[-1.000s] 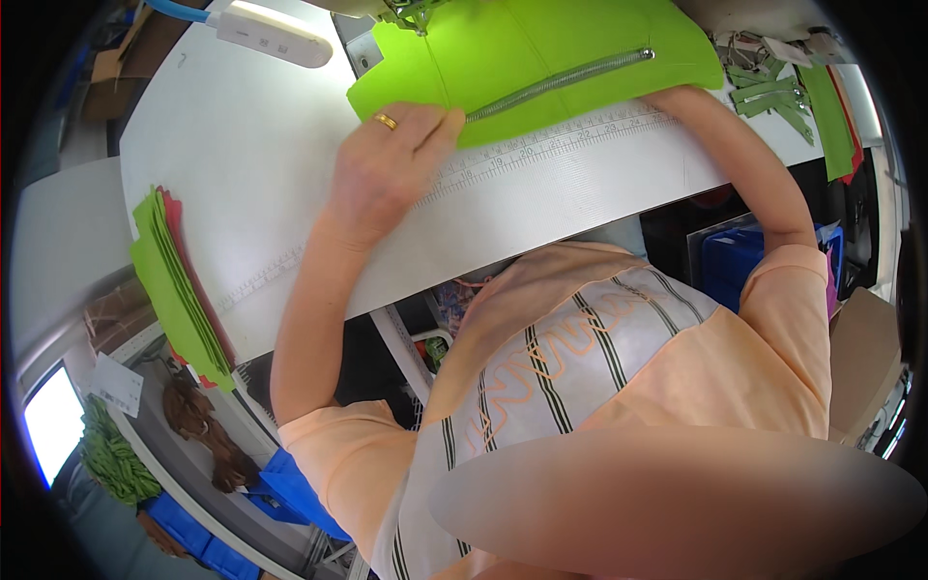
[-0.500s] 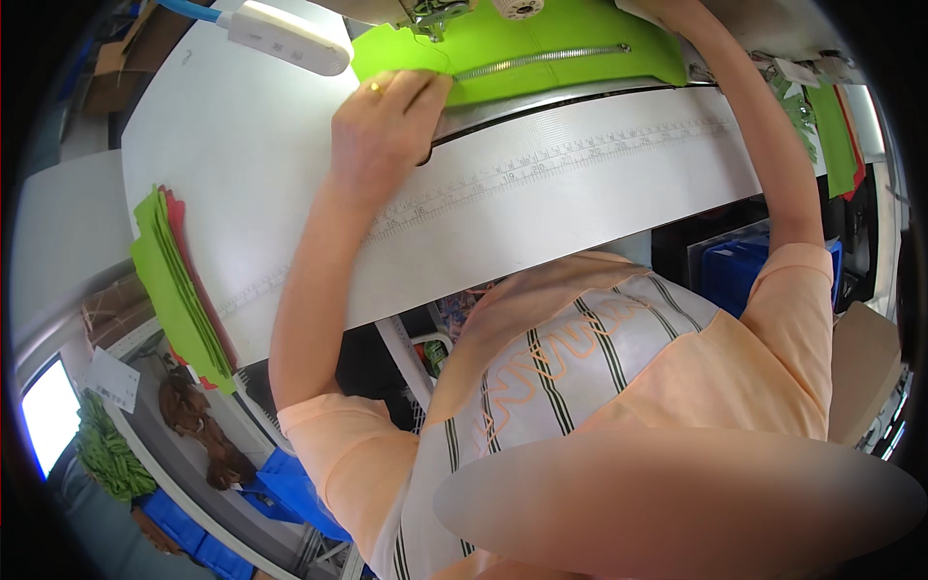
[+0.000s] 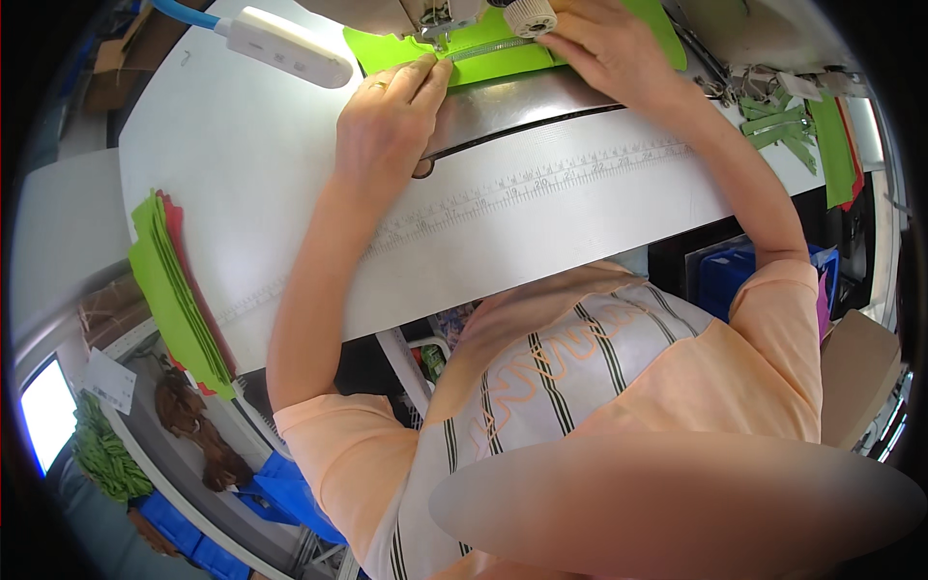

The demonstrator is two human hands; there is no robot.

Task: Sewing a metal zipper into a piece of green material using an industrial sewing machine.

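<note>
A bright green fabric piece (image 3: 498, 64) with a metal-toothed zipper (image 3: 493, 48) along it lies under the head of a sewing machine. Its presser foot (image 3: 439, 41) stands right by the zipper's left end. My left hand (image 3: 391, 111), fingers together, presses its fingertips on the fabric just beside the foot. A ring is on one finger. To the right, my right hand (image 3: 619, 58) is closed on the fabric near the zipper's other end; a white dial (image 3: 531, 17) partly hides its fingertips.
A white lamp-like bar (image 3: 290, 46) with a blue cable is left of the needle area. Green and red cloth pieces (image 3: 179, 290) hang over the table's left edge. Small green zipper strips (image 3: 781, 126) lie at the right. A printed ruler (image 3: 512, 193) runs along the white table (image 3: 232, 174).
My right hand has come left and nearer, from the fabric's far right edge to beside the dial. The fabric and zipper have shifted up and left under the foot. My left hand stays near the foot.
</note>
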